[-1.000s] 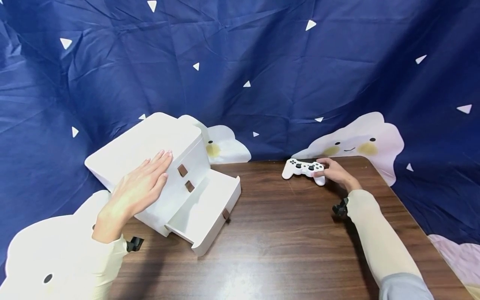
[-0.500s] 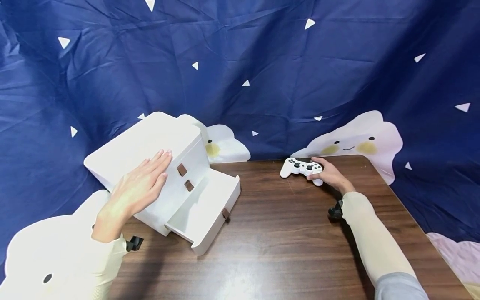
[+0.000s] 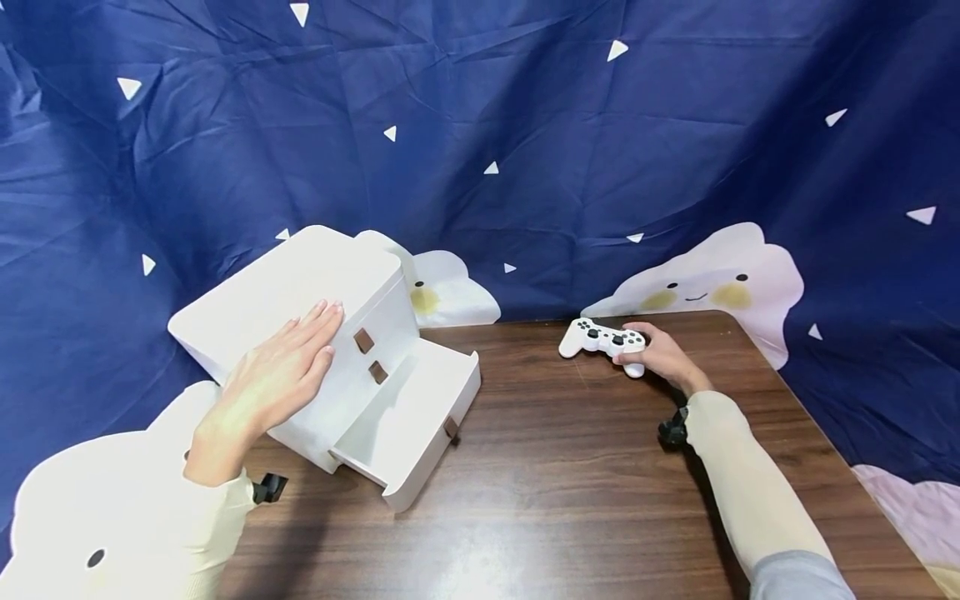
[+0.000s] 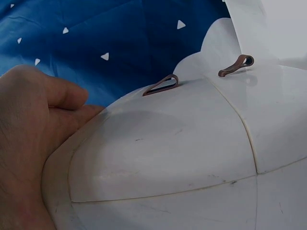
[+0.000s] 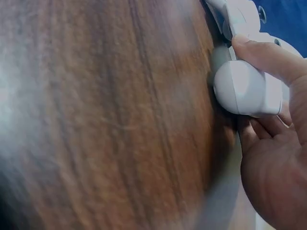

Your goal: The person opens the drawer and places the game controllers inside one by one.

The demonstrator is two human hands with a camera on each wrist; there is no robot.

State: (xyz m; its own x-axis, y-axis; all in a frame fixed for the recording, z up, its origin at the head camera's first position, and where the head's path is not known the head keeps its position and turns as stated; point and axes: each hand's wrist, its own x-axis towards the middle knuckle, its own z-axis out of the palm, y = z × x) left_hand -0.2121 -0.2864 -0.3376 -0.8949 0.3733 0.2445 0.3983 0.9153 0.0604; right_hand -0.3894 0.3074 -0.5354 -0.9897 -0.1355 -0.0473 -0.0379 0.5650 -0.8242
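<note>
A white game controller (image 3: 602, 337) with black thumbsticks is at the table's far edge. My right hand (image 3: 660, 357) grips its right end. In the right wrist view the thumb (image 5: 268, 56) lies along the controller's near side and the other fingers bend in behind the white grip, partly hidden. My left hand (image 3: 270, 375) lies flat, fingers straight, on top of a white drawer cabinet (image 3: 300, 275) on the left. The cabinet's bottom drawer (image 3: 420, 408) is pulled out, with a brown tab on its front. Two more brown tabs (image 4: 160, 86) show on the closed drawers in the left wrist view.
The dark wood table (image 3: 555, 467) spreads between cabinet and controller. Its right edge slants away beyond my right arm. A blue curtain (image 3: 525, 125) with white triangles and clouds hangs close behind the table.
My right hand has shifted slightly left along the controller, its thumb moving farther in over the near side. The controller has moved a little left. My left hand has stayed put on the cabinet.
</note>
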